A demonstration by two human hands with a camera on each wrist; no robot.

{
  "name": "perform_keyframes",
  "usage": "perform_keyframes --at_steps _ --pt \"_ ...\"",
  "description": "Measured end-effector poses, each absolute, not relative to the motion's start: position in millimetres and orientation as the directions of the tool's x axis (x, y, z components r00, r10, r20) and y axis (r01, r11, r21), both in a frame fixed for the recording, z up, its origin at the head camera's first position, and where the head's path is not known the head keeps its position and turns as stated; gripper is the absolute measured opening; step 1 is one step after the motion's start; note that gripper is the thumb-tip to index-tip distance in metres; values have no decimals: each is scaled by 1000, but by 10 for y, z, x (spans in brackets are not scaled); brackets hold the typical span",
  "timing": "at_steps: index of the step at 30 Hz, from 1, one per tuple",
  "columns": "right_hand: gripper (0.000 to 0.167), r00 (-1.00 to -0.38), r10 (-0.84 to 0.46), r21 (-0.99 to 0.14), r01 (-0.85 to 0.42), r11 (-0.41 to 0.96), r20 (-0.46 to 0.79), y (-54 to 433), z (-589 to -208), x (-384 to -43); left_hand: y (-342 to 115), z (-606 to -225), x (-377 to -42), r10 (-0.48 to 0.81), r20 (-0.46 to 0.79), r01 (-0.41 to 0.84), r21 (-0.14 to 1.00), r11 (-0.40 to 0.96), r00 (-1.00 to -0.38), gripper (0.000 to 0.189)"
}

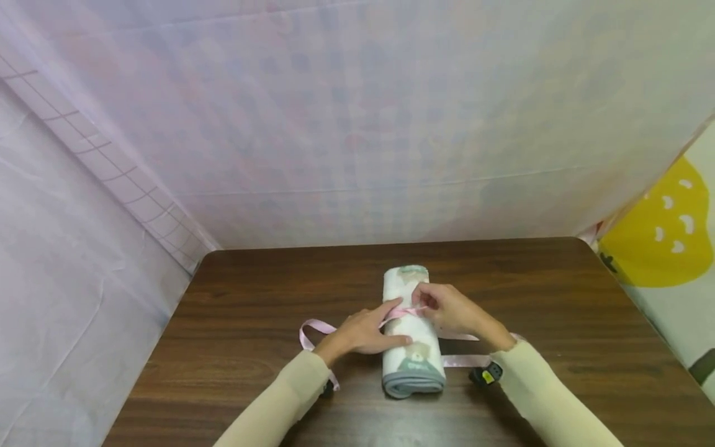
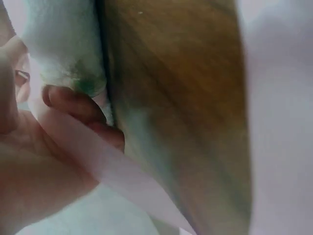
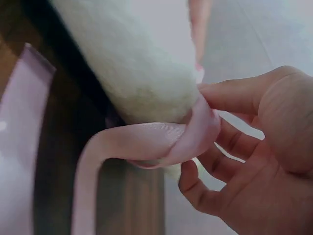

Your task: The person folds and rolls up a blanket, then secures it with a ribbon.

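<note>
A rolled white towel point(image 1: 395, 284) with a grey edge and a printed animal design lies lengthwise on the table, a pink ribbon point(image 1: 410, 312) wrapped round its middle. From the left, my left hand point(image 1: 360, 333) rests across the roll. Its curled fingers have the ribbon point(image 2: 115, 169) running between them and over the palm. My right hand point(image 1: 455, 310) is over the right side of the roll. In the right wrist view, its thumb and fingers pinch the ribbon point(image 3: 198, 132) where two strands cross. The underside of the roll is hidden.
The dark wooden table point(image 1: 240, 347) has a pale curtain point(image 1: 357, 124) behind it. One ribbon tail point(image 1: 315, 324) loops out on the left; another ribbon length point(image 1: 463, 361) lies on the right. A black device point(image 1: 485, 375) is at the right wrist.
</note>
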State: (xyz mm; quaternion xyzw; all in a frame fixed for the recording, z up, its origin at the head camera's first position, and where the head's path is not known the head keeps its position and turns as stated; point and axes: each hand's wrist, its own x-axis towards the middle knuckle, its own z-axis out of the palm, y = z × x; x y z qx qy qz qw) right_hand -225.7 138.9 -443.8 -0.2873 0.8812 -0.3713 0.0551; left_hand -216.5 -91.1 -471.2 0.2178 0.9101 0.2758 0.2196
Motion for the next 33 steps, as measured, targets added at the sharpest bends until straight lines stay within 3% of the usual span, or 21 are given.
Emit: perform_keyframes --at_steps 9,24,33 --pt "17 -862 -504 -765 -365 531 61 1413 -4646 -2259 -948 -4815 -2195 570 -203 105 882 460 -796 50" --pt "21 -889 -450 -786 -338 519 85 1276 -4648 -2230 -1031 -4753 -2224 554 -88 195 881 430 -828 45" --pt "15 -887 -456 -905 -249 346 70 1345 -4543 -2284 -1114 -4789 -2215 552 -95 179 889 422 -829 42"
